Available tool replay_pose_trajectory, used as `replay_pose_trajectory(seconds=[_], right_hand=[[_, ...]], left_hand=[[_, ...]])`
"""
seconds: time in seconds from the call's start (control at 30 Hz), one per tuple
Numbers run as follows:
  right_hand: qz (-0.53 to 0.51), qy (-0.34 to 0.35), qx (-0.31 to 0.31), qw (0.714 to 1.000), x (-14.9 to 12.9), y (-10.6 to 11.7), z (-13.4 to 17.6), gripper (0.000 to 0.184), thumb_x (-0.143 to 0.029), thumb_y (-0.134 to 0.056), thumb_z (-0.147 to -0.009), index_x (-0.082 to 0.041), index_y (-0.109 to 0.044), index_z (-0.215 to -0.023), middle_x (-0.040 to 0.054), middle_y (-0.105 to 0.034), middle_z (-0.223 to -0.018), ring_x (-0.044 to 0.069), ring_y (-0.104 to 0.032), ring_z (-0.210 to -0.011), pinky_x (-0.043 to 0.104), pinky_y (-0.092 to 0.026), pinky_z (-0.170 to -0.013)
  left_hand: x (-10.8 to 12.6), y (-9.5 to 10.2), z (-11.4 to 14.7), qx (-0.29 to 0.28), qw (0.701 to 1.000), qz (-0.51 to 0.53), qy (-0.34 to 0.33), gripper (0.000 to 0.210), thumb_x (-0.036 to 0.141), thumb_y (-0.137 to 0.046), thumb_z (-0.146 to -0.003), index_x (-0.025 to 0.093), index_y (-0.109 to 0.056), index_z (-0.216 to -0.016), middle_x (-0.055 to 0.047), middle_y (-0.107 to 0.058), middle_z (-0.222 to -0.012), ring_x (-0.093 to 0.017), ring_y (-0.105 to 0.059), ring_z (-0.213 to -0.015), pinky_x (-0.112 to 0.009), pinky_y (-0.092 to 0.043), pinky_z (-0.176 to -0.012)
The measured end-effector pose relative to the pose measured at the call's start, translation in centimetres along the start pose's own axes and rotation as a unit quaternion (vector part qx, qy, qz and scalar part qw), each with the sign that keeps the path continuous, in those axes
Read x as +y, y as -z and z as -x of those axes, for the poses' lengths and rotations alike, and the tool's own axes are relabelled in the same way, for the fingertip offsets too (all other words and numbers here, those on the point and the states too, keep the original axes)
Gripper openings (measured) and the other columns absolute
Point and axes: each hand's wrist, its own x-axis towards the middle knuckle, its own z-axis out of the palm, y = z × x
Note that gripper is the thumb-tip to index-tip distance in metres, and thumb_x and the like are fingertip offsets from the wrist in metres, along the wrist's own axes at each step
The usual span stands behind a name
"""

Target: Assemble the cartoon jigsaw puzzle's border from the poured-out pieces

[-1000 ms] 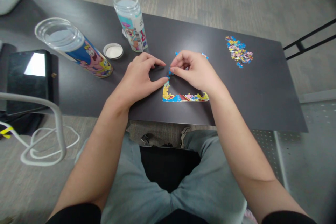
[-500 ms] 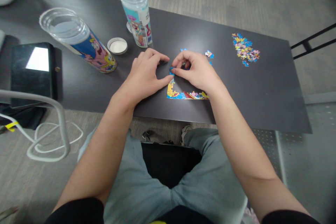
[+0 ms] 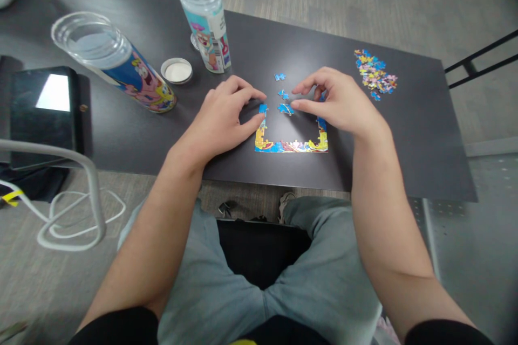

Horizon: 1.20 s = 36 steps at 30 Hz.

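A partly joined jigsaw puzzle border [image 3: 291, 147] lies on the dark table, with a left side, a bottom edge and a right side. My left hand [image 3: 230, 110] rests at its left side, thumb and fingers apart around the upper left end. Over the right side hovers my right hand [image 3: 338, 99], thumb and forefinger apart with nothing seen between them. Close to those fingertips lies a loose blue puzzle piece [image 3: 286, 109]. Two more loose pieces, a small blue piece [image 3: 283, 95] and another blue piece [image 3: 279, 77], lie farther back.
A heap of puzzle pieces [image 3: 376, 73] lies at the table's right. Two clear-topped cartoon canisters, a nearer canister [image 3: 141, 78] and a farther canister [image 3: 208, 38], stand left, beside a round lid [image 3: 177, 71]. A black tablet-like device [image 3: 44, 113] and a white cable [image 3: 97, 194] are at far left.
My right hand has moved right, away from the upper left end of the border, and its fingers have parted. Loose pieces and the border's right side now show. My left hand stays nearly still.
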Motion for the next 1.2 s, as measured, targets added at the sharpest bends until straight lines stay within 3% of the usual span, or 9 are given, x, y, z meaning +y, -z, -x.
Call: replay_pose_trajectory(seconds=[0.33,0.6,0.8,1.0,1.2], right_hand=[[0.031,0.018,-0.035,0.999,0.0,-1.4,-0.2,0.027,-0.034,-0.114,-0.091,-0.028,-0.096,-0.110,0.0078,-0.080,-0.115,0.027,-0.068,-0.095,0.051,-0.065,-0.099],[0.040,0.029,-0.029,0.998,1.0,-0.8,-0.3,0.024,-0.042,-0.108,-0.099,-0.027,-0.096,-0.113,0.0073,-0.083,-0.116,0.025,-0.069,-0.094,0.050,-0.065,-0.101],[0.052,0.020,0.036,0.998,2.1,-1.9,-1.5,0.026,-0.041,-0.098,-0.109,-0.028,-0.094,-0.131,0.0076,-0.083,-0.119,0.028,-0.072,-0.098,0.053,-0.067,-0.105],[0.081,0.039,0.028,0.996,2.7,-3.4,-2.5,0.026,-0.038,-0.092,-0.115,-0.030,-0.093,-0.140,0.0085,-0.078,-0.120,0.031,-0.077,-0.109,0.058,-0.068,-0.114],[0.111,0.023,0.048,0.992,2.9,-4.0,-2.9,0.042,-0.048,-0.085,-0.122,-0.030,-0.090,-0.160,0.0125,-0.074,-0.127,0.039,-0.081,-0.121,0.069,-0.067,-0.124]], left_hand=[[-0.4,-0.4,-0.3,0.013,1.000,0.006,0.003,0.033,0.031,-0.081,-0.110,0.029,-0.092,-0.141,-0.011,-0.082,-0.153,-0.036,-0.077,-0.131,-0.060,-0.060,-0.128],[-1.2,-0.6,-0.5,0.022,0.999,0.031,-0.020,0.025,0.033,-0.084,-0.109,0.027,-0.092,-0.133,-0.011,-0.082,-0.147,-0.033,-0.077,-0.124,-0.054,-0.065,-0.122],[-1.0,-0.5,-0.4,0.019,1.000,0.018,-0.017,0.033,0.028,-0.082,-0.109,0.026,-0.091,-0.141,-0.011,-0.080,-0.151,-0.031,-0.078,-0.122,-0.052,-0.065,-0.121],[-0.6,-0.2,-0.3,0.015,1.000,0.012,-0.005,0.033,0.027,-0.080,-0.111,0.025,-0.090,-0.143,-0.012,-0.081,-0.151,-0.031,-0.079,-0.121,-0.051,-0.065,-0.119],[-0.5,-0.4,-0.3,0.023,1.000,-0.002,-0.005,0.032,0.027,-0.078,-0.113,0.024,-0.090,-0.142,-0.013,-0.082,-0.150,-0.032,-0.080,-0.122,-0.053,-0.063,-0.123]])
